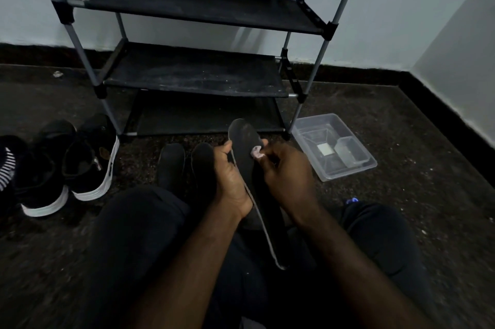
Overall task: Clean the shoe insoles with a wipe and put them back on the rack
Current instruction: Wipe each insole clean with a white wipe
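Note:
A long black insole [247, 146] stands tilted in front of me, toe end up toward the rack. My left hand [230, 178] grips it from the left, thumb over its edge. My right hand [286, 173] pinches a small crumpled white wipe [256, 152] against the insole's upper face. Two more black insoles [171, 162] lie flat on the floor just left of my hands, side by side. The black shoe rack [192, 77] with grey poles stands behind, its shelves bare.
A pair of black shoes [67, 165] with white soles sits on the floor at the left. A clear plastic tub [334, 146] lies right of the rack. My legs in dark trousers fill the foreground. A wall corner closes the right side.

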